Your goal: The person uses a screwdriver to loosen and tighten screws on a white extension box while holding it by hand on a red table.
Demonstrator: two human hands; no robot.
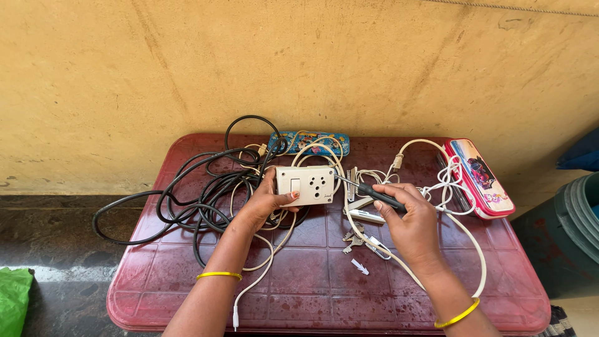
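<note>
we steady socket box (305,185) in left hand (265,203), fingers clamped; right hand (409,218) fingers grip screwdriver (369,190), tip at box's right edge, over red table (312,281).

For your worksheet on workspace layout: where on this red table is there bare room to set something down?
Bare: the red table near edge between the forearms, and the front right corner. Crowded: black cables left, white cables, keys and pencil cases behind the hands.
</note>
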